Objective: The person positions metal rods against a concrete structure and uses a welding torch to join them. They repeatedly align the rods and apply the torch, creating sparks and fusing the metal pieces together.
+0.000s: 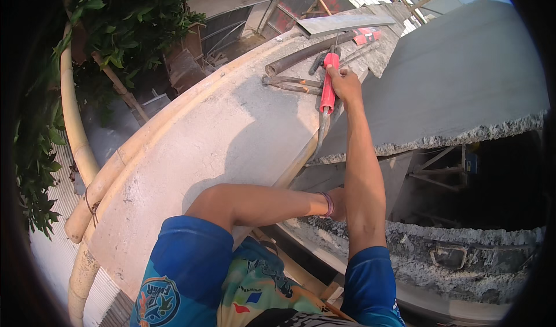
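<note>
My right hand is closed around the red handle of a welding electrode holder, its thumb near the upper end. A grey cable leaves the handle's lower end and droops over the ledge. Past the upper end, a thin rod points away from me. Pincers with worn, rusty handles lie just left of the holder. My left arm bends across in front of me, a bracelet at its wrist. Partly behind my right forearm, my left hand hides its fingers.
A brown metal pipe, a red packet and a grey metal channel lie farther along the concrete ledge. Bamboo poles border its left side. At right, a broken-edged slab stands above a dark opening.
</note>
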A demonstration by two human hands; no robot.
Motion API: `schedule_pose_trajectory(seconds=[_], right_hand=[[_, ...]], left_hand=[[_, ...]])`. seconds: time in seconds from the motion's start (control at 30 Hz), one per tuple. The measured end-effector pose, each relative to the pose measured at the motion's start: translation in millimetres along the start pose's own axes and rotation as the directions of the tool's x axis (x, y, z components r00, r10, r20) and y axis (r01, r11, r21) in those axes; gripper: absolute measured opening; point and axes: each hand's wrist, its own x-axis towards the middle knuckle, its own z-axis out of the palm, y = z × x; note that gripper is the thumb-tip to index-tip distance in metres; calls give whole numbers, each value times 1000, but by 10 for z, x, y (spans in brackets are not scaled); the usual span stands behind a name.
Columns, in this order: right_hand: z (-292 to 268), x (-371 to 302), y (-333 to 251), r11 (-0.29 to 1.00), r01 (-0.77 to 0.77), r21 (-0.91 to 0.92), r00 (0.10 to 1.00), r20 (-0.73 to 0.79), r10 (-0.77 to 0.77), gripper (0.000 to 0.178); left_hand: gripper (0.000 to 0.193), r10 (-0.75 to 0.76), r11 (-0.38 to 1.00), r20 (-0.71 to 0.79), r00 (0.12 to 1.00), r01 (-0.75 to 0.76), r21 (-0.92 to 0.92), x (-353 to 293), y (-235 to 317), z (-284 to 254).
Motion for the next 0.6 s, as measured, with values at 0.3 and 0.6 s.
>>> schedule_pose_trajectory(seconds=[0.3, 0.6], right_hand=[[-105, 967, 221, 995, 55, -81, 932, -353, -80, 42], [58, 1937, 437, 961, 83, -264, 968, -207, -141, 44]], left_hand=[[19, -253, 936, 331, 909, 143, 322, -113, 306, -145], [13, -125, 907, 361, 924, -41, 420, -191, 270, -243]])
